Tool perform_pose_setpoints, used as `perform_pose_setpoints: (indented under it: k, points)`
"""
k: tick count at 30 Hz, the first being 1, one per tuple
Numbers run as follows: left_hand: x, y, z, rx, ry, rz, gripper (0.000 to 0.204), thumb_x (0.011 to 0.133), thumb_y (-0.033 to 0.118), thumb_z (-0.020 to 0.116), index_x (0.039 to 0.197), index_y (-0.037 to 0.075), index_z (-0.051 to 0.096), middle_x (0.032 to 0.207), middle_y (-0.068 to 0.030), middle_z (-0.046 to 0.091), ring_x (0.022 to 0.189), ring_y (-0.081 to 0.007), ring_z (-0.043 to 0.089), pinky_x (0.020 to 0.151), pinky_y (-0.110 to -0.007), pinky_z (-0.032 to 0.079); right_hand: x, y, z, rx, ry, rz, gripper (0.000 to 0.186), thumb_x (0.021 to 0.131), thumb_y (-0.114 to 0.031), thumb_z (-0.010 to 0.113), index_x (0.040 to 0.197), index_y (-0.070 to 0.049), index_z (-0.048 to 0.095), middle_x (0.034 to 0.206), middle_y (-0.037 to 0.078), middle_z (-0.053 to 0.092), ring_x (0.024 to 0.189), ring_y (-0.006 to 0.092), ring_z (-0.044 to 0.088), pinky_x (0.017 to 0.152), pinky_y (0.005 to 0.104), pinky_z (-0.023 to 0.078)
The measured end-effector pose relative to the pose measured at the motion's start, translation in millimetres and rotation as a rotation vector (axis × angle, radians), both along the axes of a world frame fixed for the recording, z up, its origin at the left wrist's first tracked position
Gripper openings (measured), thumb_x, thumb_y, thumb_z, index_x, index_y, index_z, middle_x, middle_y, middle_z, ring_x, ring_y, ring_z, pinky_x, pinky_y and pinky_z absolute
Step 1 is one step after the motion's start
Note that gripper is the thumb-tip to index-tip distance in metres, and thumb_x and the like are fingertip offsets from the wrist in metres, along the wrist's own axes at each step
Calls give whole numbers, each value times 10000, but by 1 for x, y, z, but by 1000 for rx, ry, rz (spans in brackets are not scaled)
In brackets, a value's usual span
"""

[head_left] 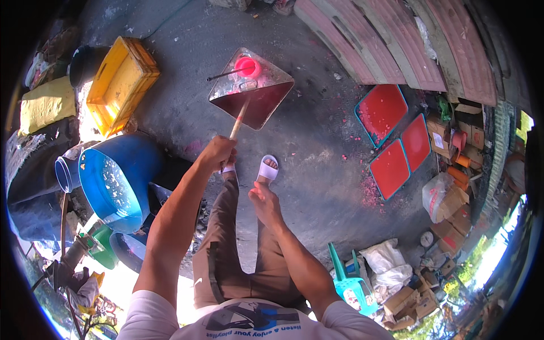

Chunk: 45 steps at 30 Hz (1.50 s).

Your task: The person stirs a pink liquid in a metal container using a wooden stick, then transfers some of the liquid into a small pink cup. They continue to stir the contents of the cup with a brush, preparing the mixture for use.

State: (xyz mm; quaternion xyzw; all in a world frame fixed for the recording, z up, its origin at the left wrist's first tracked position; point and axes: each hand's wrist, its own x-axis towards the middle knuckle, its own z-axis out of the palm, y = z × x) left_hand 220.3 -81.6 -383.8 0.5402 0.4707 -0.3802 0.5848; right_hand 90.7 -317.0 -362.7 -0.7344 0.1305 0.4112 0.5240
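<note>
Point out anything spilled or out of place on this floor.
Pinkish-red bits lie scattered on the dark ground beside the three red trays, mostly along their left side. They look spilled, since they lie outside the rims, while similar loose bits lie inside the upper tray.

Bright daylight (127, 281) edges the dark grey floor (323, 150) (scuffed, littered).
</note>
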Motion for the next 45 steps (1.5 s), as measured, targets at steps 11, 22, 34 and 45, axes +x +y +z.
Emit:
perform_pose_setpoints:
  k: [11,22,34,45]
  points:
    - [56,-31,-95,384,-119,-252,390,1049,311,592,926,-45,693,662,-122,633,516,-243,626,473,-422,499,31,-6,-29,-8,-135,-134,435,1052,-219,716,1389,50,658,1182,212,784,1038,268,776,919,381,600]
    - [45,-11,-16,434,-228,-469,255,1039,173,532,1054,-26,691,743,-132,690,654,-264,761,525,-407,597,-5,-56,-40,-95,-116,-97,395,1022,-196,735,1351,12,678,1052,168,790,941,265,774,858,399,602]
    - [94,-40,-53,499,-4,-679,209,959,92,615,1046,-59,732,827,-240,753,658,-317,786,495,-437,585,35,-33,-32,4,-77,-86,429,1032,-192,716,1383,46,652,1130,212,779,1006,283,775,912,378,600]
    - [79,-13,-59,369,-380,-237,179,969,133,619,952,-3,734,678,-89,661,497,-200,646,402,-355,457,77,-40,-37,-74,-235,-12,419,990,-157,749,1350,45,675,1140,219,765,1042,325,760,935,412,596]
